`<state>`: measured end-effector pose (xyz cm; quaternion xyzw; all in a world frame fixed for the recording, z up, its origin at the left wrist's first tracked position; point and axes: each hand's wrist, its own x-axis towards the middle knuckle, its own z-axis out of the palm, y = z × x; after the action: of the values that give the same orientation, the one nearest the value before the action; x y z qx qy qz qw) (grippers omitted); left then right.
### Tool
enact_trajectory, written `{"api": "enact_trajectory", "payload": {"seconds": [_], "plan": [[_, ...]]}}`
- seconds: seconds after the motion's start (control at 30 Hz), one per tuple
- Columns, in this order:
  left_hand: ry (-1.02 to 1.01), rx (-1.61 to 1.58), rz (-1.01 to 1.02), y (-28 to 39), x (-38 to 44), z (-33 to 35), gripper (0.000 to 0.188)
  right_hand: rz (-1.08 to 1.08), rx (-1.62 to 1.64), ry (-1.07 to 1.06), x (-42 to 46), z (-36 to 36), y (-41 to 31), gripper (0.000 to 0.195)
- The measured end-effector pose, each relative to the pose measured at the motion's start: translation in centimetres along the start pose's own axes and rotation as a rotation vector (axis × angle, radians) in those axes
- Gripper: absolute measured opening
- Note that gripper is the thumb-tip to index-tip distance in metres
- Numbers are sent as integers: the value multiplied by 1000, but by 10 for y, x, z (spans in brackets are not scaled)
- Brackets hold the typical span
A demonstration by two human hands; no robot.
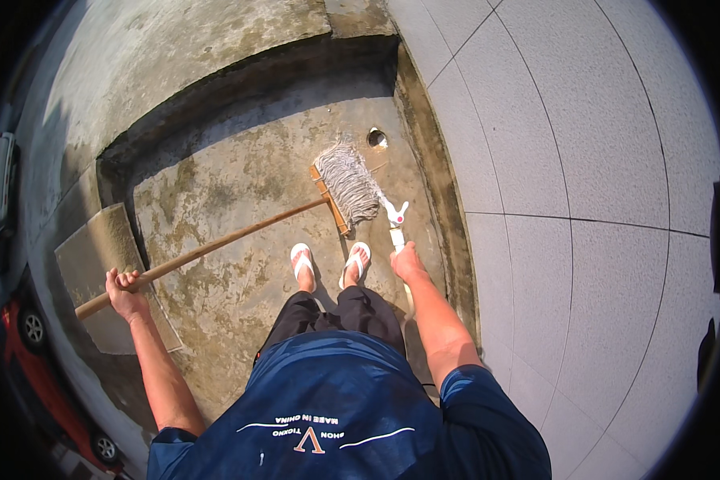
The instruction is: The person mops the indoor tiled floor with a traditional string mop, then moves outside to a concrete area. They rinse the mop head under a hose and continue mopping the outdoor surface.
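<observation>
My left hand point(126, 295) is wrapped around the upper end of a wooden mop handle point(234, 235). The handle slopes up to the right into a wooden crossbar point(331, 203), from which grey-white string mop strands point(349, 183) spread over the wet concrete floor. In my right hand point(407, 262) is a white hose nozzle point(396, 231) with a rabbit-shaped white top point(396, 213) bearing a pink spot. Water point(379, 191) streams from it onto the strands' right edge. Part of a pale hose point(409, 300) shows below that hand.
A round drain hole point(376, 138) opens beyond the mop. Concrete ledges point(216, 72) border the sunken floor, with grey paving tiles point(576, 150) on the right. A flat slab point(102, 258) lies at left. My feet in white flip-flops point(302, 264) stand before the mop. A red car point(48, 384) is far left.
</observation>
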<state>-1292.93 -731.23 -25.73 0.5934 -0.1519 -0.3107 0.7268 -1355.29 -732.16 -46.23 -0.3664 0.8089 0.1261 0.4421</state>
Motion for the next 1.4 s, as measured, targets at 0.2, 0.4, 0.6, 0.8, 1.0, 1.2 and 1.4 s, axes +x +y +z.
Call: {"api": "enact_trajectory", "payload": {"seconds": [0.2,0.4,0.6,0.8,1.0,1.2,1.4], "plan": [[-7,-10,-4,0,2,-2,21,36,-24,-4,4,3,5,54],[-7,-35,-17,-1,2,-3,21,74,7,-38,6,2,21,55],[-1,-30,-27,-1,0,-1,20,98,21,-41,13,4,47,54],[6,-20,-28,0,-2,3,20,153,-27,-38,19,6,69,55],[12,-17,-27,1,-4,7,19,183,-60,-64,18,9,89,56],[4,-22,-25,0,-4,8,20,171,-47,-85,9,8,99,58],[12,-10,-26,0,-3,7,19,179,-73,-109,-14,-1,91,56]]}}
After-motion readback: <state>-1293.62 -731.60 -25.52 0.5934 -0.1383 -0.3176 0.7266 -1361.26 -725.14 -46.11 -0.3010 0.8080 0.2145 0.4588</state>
